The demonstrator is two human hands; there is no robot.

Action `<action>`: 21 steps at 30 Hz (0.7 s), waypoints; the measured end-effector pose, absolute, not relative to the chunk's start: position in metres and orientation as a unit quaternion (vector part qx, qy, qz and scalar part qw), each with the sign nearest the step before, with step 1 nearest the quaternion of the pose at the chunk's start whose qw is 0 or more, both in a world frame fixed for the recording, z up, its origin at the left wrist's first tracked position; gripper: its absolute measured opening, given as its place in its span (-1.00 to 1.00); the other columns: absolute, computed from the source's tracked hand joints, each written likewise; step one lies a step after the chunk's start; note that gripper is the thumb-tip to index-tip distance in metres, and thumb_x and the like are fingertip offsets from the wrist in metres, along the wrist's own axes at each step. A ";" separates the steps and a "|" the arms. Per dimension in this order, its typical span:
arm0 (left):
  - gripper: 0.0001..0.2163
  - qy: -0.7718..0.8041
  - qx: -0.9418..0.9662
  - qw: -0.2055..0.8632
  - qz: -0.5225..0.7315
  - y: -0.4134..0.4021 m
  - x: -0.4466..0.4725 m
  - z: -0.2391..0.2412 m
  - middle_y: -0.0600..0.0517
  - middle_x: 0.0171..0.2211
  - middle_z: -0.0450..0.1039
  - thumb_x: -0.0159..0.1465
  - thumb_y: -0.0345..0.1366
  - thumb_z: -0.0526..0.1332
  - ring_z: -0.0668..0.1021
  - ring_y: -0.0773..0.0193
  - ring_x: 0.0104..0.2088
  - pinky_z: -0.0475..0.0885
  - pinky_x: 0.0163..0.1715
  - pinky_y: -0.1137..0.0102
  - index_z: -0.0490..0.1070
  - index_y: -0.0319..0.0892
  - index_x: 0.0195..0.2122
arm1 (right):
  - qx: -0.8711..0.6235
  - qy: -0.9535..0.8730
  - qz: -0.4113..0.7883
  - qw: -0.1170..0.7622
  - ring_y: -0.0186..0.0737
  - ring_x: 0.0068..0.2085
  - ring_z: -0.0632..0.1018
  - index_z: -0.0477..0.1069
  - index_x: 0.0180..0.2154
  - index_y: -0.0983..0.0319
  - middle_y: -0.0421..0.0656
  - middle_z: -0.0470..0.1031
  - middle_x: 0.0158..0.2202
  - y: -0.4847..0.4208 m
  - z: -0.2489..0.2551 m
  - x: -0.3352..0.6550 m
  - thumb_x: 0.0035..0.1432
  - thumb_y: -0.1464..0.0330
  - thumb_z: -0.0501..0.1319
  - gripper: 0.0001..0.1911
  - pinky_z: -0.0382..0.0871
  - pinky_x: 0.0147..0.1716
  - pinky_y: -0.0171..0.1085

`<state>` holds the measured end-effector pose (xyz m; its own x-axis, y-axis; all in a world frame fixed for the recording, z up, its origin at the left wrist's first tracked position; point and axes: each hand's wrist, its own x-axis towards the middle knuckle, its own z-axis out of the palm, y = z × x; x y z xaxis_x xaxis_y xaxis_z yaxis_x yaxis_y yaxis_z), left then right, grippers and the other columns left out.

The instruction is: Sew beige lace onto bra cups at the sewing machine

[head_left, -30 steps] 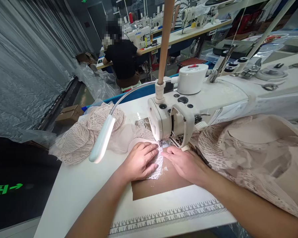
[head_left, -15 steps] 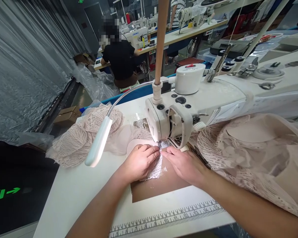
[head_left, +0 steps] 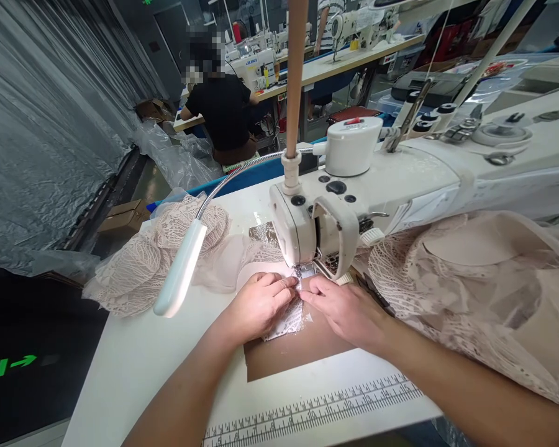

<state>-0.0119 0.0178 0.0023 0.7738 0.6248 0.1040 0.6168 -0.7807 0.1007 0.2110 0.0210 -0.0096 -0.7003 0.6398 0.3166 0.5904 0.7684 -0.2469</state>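
In the head view, a piece of pale lace fabric (head_left: 289,323) lies under the needle end of a white sewing machine (head_left: 284,226). My left hand (head_left: 261,304) is closed over the left side of the lace, its fingers together and close to the presser foot (head_left: 299,272). From the right, my right hand (head_left: 342,307) grips the lace edge between thumb and forefinger, its other fingers curled. The fingertips of both hands almost meet just in front of the foot. Beneath them is a brown sheet (head_left: 270,366) on the white table; my hands cover part of the lace.
A lamp (head_left: 181,273) on a bendable neck hangs left of the machine. Lace cup pieces (head_left: 135,273) are heaped behind it. More beige lace fabric (head_left: 494,298) lies by my right forearm. A printed ruler (head_left: 307,419) runs along the front edge. A co-worker (head_left: 218,112) sits beyond.
Both hands stay at the presser foot with the lace. The fingers have shifted only slightly, and the whole view has moved a little.
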 end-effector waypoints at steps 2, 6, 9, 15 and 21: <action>-0.68 0.334 0.939 0.033 0.068 0.018 -0.012 0.003 -0.03 0.12 0.34 0.30 -0.40 0.04 0.40 0.12 -0.08 0.35 -0.11 0.22 0.27 -0.22 0.08 | -0.338 -0.920 0.064 0.188 -0.32 -0.48 0.14 0.46 -0.28 0.28 -0.17 0.27 -0.43 0.020 -0.008 0.211 0.08 0.61 0.03 -0.71 -0.07 -0.51 -0.29; -0.67 0.335 0.938 0.042 0.078 0.018 -0.010 0.004 -0.03 0.11 0.35 0.33 -0.35 0.02 0.42 0.13 -0.08 0.35 -0.11 0.23 0.26 -0.21 0.11 | -0.345 -0.918 0.070 0.182 -0.31 -0.48 0.13 0.46 -0.28 0.26 -0.18 0.27 -0.44 0.019 -0.006 0.211 0.08 0.61 0.02 -0.70 -0.07 -0.50 -0.28; -0.73 0.338 0.935 0.057 0.095 0.019 -0.010 0.004 -0.04 0.06 0.39 0.33 -0.35 0.01 0.43 0.16 -0.08 0.35 -0.08 0.24 0.31 -0.20 0.03 | -0.345 -0.915 0.075 0.195 -0.31 -0.48 0.15 0.46 -0.31 0.26 -0.18 0.27 -0.46 0.018 -0.007 0.211 0.09 0.61 0.01 -0.70 -0.05 -0.50 -0.28; -0.85 0.352 0.919 0.102 0.145 0.016 -0.012 0.006 -0.06 -0.11 0.46 0.31 -0.29 0.07 0.46 0.20 -0.13 0.37 -0.12 0.27 0.39 -0.18 -0.21 | -0.383 -0.903 0.058 0.186 -0.30 -0.47 0.18 0.46 -0.26 0.27 -0.17 0.30 -0.45 0.020 -0.011 0.213 0.12 0.61 -0.01 -0.69 -0.01 -0.48 -0.27; -0.83 0.401 0.895 0.099 0.167 0.013 -0.005 0.002 -0.08 -0.34 0.45 0.31 -0.29 0.05 0.45 0.21 -0.32 0.38 -0.31 0.30 0.39 -0.21 -0.34 | -0.382 -0.906 0.070 0.167 -0.32 -0.47 0.21 0.45 -0.17 0.25 -0.17 0.33 -0.41 0.019 -0.005 0.213 0.13 0.60 0.00 -0.66 0.03 -0.48 -0.28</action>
<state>-0.0045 0.0132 0.0024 0.6230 0.7507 0.2200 0.6847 -0.6593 0.3106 0.2125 0.0191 -0.0053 -0.6525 0.7155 0.2497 0.6689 0.6986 -0.2539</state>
